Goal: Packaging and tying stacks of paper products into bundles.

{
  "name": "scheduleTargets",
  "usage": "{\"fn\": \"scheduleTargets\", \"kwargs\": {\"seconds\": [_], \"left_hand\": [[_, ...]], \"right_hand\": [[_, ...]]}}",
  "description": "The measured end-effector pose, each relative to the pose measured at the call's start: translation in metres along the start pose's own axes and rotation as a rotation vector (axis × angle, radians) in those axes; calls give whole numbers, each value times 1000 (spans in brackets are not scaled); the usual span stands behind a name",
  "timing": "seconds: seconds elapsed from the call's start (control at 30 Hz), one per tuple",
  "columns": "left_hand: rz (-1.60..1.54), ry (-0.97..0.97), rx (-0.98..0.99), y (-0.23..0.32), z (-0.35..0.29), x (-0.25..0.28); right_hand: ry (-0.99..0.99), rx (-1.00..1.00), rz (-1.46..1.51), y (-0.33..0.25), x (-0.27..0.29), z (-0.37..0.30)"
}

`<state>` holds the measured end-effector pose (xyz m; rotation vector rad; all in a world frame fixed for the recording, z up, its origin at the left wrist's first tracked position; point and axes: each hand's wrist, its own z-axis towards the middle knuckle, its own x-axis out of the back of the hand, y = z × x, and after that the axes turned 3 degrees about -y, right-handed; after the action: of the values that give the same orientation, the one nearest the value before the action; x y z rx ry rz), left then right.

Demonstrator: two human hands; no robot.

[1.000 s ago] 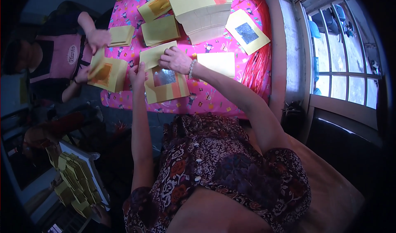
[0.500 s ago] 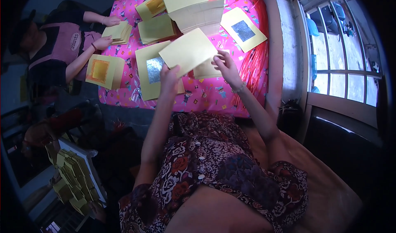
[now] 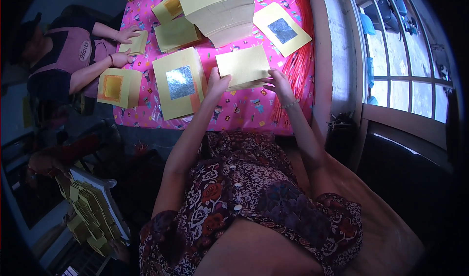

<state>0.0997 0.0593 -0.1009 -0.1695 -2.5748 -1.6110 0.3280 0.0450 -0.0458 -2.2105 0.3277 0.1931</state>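
On the pink worktop (image 3: 239,117) stands a tall paper stack (image 3: 220,24), and closer in a smaller pale-yellow pile (image 3: 243,66), seemingly being squared and next needing even side pressure, sits between the left hand (image 3: 218,84), pinching its near-left corner, and the half-curled right hand (image 3: 279,84), grip unclear.

The pink table cover (image 3: 234,118) looks like smooth, shiny plastic. Over it, the pale yellow sheets (image 3: 243,66) look like flat, dull paper. On its left part, a silver square (image 3: 180,82) shines like foil. Glossy red strips (image 3: 296,70) near its right edge look like plastic.
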Motion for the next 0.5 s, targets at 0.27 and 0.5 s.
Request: {"fn": "scheduleTargets", "kwargs": {"seconds": [0.27,0.5], "left_hand": [[495,194,26,-3,-7,-14],[478,194,-28,-20,-2,-15]], "right_hand": [[161,260,-750,47,10,22],[248,341,-904,50,5,23]]}}
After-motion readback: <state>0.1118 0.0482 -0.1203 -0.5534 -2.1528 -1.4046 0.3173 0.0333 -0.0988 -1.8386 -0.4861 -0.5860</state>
